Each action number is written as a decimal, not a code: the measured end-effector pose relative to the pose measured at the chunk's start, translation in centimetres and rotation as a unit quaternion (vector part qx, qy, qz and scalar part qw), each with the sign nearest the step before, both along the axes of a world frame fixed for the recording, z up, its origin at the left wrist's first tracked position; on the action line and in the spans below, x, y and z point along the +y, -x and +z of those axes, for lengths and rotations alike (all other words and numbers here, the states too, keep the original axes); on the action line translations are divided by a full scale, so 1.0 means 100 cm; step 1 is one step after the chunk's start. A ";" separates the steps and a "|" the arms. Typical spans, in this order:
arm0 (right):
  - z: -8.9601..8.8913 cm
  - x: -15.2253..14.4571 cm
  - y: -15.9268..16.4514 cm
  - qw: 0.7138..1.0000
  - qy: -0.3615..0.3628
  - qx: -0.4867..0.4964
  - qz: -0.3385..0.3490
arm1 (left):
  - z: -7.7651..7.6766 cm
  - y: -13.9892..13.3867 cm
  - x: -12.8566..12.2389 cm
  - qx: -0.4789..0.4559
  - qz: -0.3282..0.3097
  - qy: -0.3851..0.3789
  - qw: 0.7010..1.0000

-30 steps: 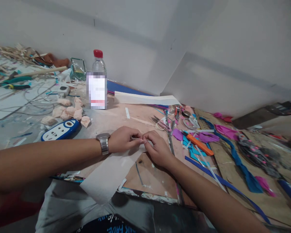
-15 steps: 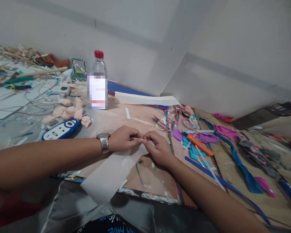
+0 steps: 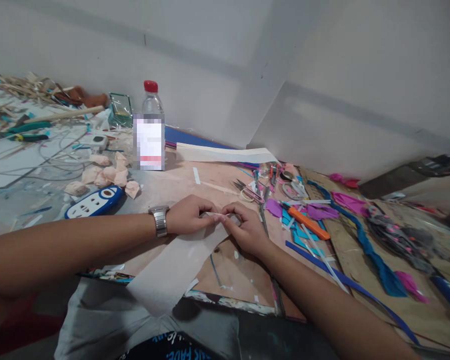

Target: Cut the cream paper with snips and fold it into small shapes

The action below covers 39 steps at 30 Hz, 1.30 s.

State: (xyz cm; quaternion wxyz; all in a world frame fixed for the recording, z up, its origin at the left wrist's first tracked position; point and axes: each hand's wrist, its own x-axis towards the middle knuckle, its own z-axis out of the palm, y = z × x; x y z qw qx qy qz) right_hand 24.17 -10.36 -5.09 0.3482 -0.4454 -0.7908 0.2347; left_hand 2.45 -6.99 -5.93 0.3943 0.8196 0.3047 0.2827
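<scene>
A long strip of thin white paper (image 3: 168, 272) runs from my fingertips down over the table edge to my lap. My left hand (image 3: 191, 215), with a metal watch (image 3: 159, 221) on the wrist, pinches the strip's far end between thumb and fingers. Right beside it, thumbs almost touching, my right hand (image 3: 245, 227) pinches the same end. The paper's edge looks gathered or folded there; the fingers partly hide it. Beyond my hands lie small thread scissors (image 3: 249, 191) and a short white scrap (image 3: 196, 175).
A red-capped bottle (image 3: 150, 102) stands behind, near crumpled peach paper pieces (image 3: 108, 175) and a blue-white power strip (image 3: 94, 202). An orange cutter (image 3: 308, 223) and blue ribbon (image 3: 354, 285) lie at right. Another white strip (image 3: 225, 153) lies by the wall.
The paper's pinched end now shows a little more edge between my fingers. Both hands stay nearly in place, still gripping it; the view shifts slightly.
</scene>
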 end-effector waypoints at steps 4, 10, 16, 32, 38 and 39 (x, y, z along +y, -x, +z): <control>-0.002 0.000 0.000 1.000 -0.013 0.011 0.003 | 0.002 0.001 0.000 0.003 -0.003 0.015 1.000; -0.002 -0.001 -0.002 0.999 -0.040 0.018 0.021 | 0.003 0.001 0.002 -0.004 -0.007 0.026 1.000; 0.002 -0.001 -0.001 0.998 -0.061 0.020 0.026 | 0.000 0.000 0.003 -0.034 -0.023 0.072 0.997; 0.003 -0.001 -0.001 0.997 -0.068 0.030 0.033 | 0.001 0.001 0.006 -0.038 -0.038 0.094 0.994; 0.003 0.000 -0.001 0.996 -0.075 0.035 0.042 | 0.002 0.003 0.006 -0.038 -0.065 0.084 0.994; 0.003 0.000 -0.001 0.996 -0.075 0.034 0.043 | 0.002 0.003 0.006 -0.036 -0.063 0.079 0.994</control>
